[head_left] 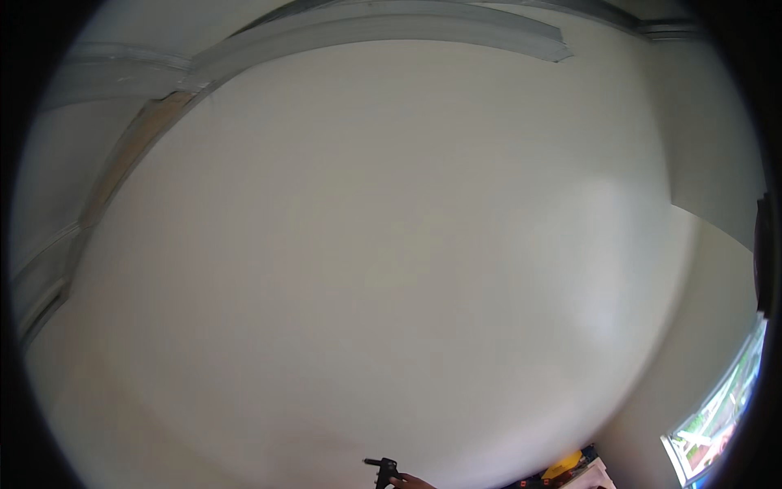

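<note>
At the lower edge, a little right of the middle, my right hand (414, 482) shows only in part. Its fingers are closed round a black, pistol-shaped hand tool (385, 470) with a short, thin nozzle pointing left. The lower part of this tool is cut off by the picture's edge, so its exact kind cannot be made out. Behind it rises a broad, plain off-white wall (391, 244). My left hand is out of the picture.
A grey metal-like strip (391, 26) runs along the top, its right end ragged. Brownish bare edging (151, 134) borders the wall at upper left. Yellow and dark items (564, 464) lie in the lower right corner, near a bright window (717, 424).
</note>
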`<state>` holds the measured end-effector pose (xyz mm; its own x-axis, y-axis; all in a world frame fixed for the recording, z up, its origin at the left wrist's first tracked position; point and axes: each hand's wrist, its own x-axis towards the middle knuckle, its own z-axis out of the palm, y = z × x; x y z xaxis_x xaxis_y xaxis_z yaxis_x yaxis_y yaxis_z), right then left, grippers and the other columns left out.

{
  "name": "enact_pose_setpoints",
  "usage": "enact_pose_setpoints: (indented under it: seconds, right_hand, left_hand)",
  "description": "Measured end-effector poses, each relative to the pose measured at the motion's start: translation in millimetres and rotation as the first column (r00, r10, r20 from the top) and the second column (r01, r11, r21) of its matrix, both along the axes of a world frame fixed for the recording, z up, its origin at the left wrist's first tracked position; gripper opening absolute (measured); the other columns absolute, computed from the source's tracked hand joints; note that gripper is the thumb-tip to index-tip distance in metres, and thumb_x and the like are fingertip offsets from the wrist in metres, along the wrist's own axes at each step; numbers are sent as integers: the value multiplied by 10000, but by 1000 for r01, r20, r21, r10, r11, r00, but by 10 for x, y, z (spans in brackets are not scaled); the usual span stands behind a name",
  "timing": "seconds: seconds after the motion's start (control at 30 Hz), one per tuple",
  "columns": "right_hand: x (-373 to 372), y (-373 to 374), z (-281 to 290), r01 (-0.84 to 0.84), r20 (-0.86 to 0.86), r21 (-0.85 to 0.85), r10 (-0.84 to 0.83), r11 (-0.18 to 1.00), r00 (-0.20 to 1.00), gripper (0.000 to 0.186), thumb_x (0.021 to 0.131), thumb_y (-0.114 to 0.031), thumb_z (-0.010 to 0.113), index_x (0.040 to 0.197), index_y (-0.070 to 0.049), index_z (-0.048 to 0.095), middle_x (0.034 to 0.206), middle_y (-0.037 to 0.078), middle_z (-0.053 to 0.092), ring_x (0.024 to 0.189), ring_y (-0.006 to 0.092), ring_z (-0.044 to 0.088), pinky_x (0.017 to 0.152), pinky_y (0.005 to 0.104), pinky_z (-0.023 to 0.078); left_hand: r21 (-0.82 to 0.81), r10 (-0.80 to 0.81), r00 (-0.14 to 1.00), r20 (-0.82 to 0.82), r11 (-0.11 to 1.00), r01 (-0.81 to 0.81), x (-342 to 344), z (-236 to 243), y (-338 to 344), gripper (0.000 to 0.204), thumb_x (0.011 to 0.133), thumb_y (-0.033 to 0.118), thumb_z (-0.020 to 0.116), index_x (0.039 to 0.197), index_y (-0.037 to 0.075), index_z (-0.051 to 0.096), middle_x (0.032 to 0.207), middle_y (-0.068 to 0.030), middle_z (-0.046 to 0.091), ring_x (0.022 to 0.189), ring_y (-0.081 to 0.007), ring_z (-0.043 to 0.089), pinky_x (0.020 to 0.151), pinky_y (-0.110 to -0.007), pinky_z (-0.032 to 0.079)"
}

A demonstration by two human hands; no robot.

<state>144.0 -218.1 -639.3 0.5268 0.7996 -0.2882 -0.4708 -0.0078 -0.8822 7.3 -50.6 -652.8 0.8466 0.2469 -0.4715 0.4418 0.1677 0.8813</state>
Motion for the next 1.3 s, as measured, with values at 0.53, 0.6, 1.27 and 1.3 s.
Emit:
enact_pose_setpoints:
  seconds: [0.53,0.6,1.27,1.3]
  right_hand:
    - [-1304,-269,-625,144,-299,-242,-214,960,930,674,1045,-696,339,1180,-89,598,972,1,604,849,108,585,731,297,509]
    - [-1271,-192,-853,66,-145,-368,-127,927,981,781,1046,-706,304,1307,-27,589,1127,77,612,1009,148,582,861,308,497]
    - [-2133,426,-1190,-335,-379,-499,146,799,914,510,1108,-439,392,1433,-74,538,1198,40,655,1121,151,604,1009,326,464]
    - [-2164,406,-1251,-332,-362,-471,165,817,918,518,1108,-445,390,1434,-71,538,1200,39,654,1126,153,602,1012,327,463]
  left_hand:
    - [396,358,924,137,835,-382,-506,320,-949,455,1076,419,499,1111,-18,622,763,-195,684,667,-329,712,583,-425,540]
    - [353,407,904,130,833,-426,-700,299,-971,494,1057,419,517,1252,-30,587,917,-287,703,849,-434,716,722,-486,558]
    - [-11,689,699,-191,710,-704,-1990,23,-512,549,1021,336,584,1339,-100,483,740,-262,672,692,-409,699,652,-490,528]
    - [-53,693,705,-151,707,-706,-2012,32,-484,553,1020,329,587,1355,-98,477,736,-263,670,695,-410,700,656,-491,528]
